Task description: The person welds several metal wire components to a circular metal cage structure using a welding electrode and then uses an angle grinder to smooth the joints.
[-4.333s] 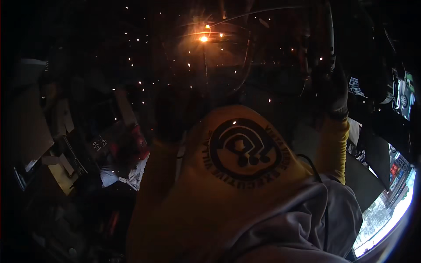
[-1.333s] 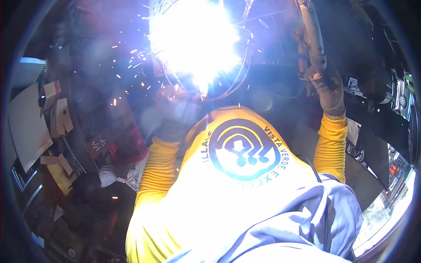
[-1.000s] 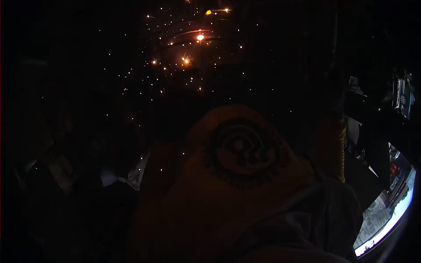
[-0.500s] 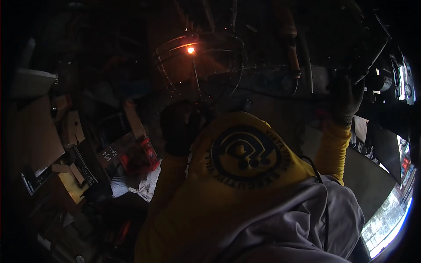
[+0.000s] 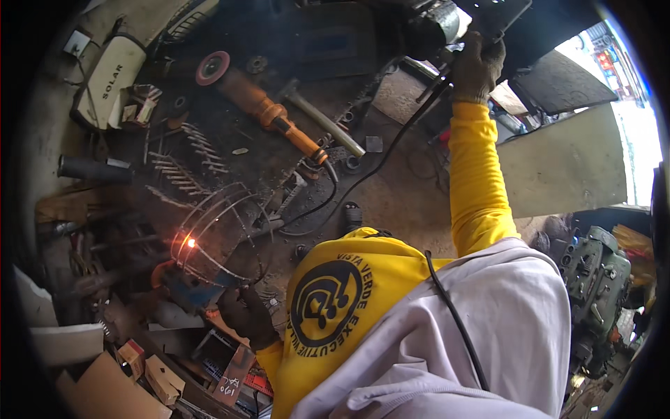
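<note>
My left hand [image 5: 244,311], in a dark glove, is closed at the near end of a rounded wire frame [image 5: 222,266] and appears to grip its rim. A small spot [image 5: 191,242] glows orange on the frame's far left side. At the upper right my gloved right hand [image 5: 478,66] is raised at arm's length, its fingers closed round a dark thing whose shape is unclear. A thin bent metal rod [image 5: 515,22] sticks up beside that hand. From near the same hand a black cable [image 5: 391,155] runs down to the floor.
On the dirty floor ahead lie an orange angle grinder [image 5: 269,112], a hammer [image 5: 324,120] and several twisted bars [image 5: 202,148]. Cardboard boxes [image 5: 115,391] stand at lower left. A board [image 5: 565,164] and a green machine [image 5: 597,279] are at right.
The picture has gone from very dark to bright. My view has turned, so the wire frame and left hand appear farther left and lower. My right hand appears higher and farther left.
</note>
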`<act>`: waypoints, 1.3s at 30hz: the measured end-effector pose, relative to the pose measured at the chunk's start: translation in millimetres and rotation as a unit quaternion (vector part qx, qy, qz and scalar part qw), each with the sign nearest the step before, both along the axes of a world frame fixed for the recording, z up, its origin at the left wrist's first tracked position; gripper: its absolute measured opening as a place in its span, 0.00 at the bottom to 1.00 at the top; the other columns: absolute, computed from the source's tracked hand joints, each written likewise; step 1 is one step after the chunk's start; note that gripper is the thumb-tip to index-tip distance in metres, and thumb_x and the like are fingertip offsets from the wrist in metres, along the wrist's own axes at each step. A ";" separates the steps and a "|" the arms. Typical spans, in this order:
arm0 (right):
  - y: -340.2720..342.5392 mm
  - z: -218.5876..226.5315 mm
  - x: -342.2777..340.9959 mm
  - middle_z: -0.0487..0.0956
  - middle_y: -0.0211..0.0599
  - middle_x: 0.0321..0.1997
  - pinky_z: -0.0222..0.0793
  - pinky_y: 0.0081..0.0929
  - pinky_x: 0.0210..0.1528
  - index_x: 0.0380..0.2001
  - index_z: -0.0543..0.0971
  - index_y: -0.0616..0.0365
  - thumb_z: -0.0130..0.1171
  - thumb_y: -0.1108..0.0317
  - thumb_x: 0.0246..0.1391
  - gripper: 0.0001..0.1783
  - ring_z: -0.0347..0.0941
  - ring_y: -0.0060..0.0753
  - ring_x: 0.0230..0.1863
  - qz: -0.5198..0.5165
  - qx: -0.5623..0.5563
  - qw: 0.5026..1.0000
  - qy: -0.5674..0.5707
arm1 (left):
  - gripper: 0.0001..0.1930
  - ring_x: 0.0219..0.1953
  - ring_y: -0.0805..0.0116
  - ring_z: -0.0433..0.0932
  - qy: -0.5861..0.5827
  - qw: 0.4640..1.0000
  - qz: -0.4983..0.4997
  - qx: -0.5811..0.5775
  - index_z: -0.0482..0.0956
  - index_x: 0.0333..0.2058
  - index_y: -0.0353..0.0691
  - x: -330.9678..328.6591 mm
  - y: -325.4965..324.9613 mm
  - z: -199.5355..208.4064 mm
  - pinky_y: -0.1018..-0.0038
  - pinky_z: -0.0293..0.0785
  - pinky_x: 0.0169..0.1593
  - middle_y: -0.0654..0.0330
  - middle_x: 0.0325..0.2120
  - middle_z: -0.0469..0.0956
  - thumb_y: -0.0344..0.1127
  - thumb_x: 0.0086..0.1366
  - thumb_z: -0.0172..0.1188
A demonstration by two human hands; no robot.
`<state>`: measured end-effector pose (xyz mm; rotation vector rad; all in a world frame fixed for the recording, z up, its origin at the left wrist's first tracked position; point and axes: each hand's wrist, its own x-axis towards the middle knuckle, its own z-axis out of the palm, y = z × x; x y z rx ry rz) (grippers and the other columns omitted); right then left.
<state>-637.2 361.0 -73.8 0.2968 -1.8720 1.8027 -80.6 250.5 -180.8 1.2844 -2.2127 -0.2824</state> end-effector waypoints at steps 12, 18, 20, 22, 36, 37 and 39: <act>41.4 -92.6 -89.4 0.76 0.52 0.59 0.65 0.49 0.65 0.61 0.72 0.63 0.46 0.47 0.67 0.32 0.71 0.54 0.61 -0.119 0.417 0.900 -0.044 | 0.10 0.33 0.50 0.80 0.061 0.996 -0.001 -0.060 0.83 0.37 0.43 -5.4 -1.6 20.9 0.57 0.75 0.39 0.55 0.30 0.82 0.38 0.57 0.68; 21.0 -90.8 -59.2 0.76 0.52 0.63 0.62 0.49 0.66 0.64 0.72 0.58 0.47 0.44 0.65 0.34 0.68 0.56 0.64 -0.143 0.351 0.923 -0.063 | 0.12 0.32 0.48 0.81 0.084 0.995 -0.018 -0.054 0.82 0.38 0.43 4.4 3.9 15.0 0.56 0.76 0.36 0.52 0.29 0.83 0.39 0.57 0.68; 21.9 -94.2 -59.7 0.75 0.51 0.63 0.62 0.47 0.66 0.67 0.69 0.56 0.48 0.43 0.64 0.36 0.68 0.56 0.64 -0.135 0.336 0.930 -0.059 | 0.12 0.32 0.47 0.81 0.076 0.996 -0.045 -0.034 0.82 0.38 0.42 13.5 -3.0 -2.4 0.56 0.75 0.35 0.51 0.30 0.83 0.39 0.58 0.68; 22.2 -87.0 -51.1 0.76 0.53 0.61 0.62 0.46 0.66 0.68 0.70 0.52 0.52 0.43 0.62 0.37 0.68 0.55 0.65 -0.131 0.346 0.923 -0.107 | 0.11 0.32 0.47 0.82 0.091 0.994 -0.063 -0.023 0.81 0.39 0.42 19.6 -6.3 -7.6 0.56 0.76 0.35 0.51 0.30 0.83 0.38 0.59 0.68; 33.2 -96.8 -33.6 0.76 0.61 0.60 0.63 0.46 0.65 0.65 0.71 0.57 0.55 0.48 0.63 0.33 0.69 0.60 0.64 -0.170 0.327 0.924 -0.103 | 0.11 0.25 0.48 0.80 0.133 0.983 -0.115 -0.061 0.82 0.37 0.45 50.6 -29.6 -21.1 0.55 0.74 0.28 0.53 0.25 0.82 0.40 0.58 0.70; 23.0 -90.5 -13.1 0.75 0.62 0.61 0.62 0.44 0.67 0.67 0.69 0.59 0.55 0.48 0.63 0.36 0.68 0.60 0.66 -0.162 0.311 0.927 -0.136 | 0.11 0.25 0.48 0.80 0.137 0.982 -0.118 -0.063 0.82 0.37 0.45 54.7 -30.3 -21.2 0.56 0.75 0.29 0.53 0.25 0.82 0.40 0.58 0.69; 13.0 -78.3 41.8 0.74 0.62 0.62 0.63 0.43 0.66 0.69 0.66 0.61 0.57 0.50 0.63 0.37 0.69 0.59 0.64 -0.122 0.238 0.956 -0.120 | 0.10 0.25 0.48 0.80 0.141 0.983 -0.098 -0.069 0.82 0.37 0.45 67.5 -29.2 -22.0 0.56 0.75 0.29 0.53 0.26 0.82 0.39 0.58 0.69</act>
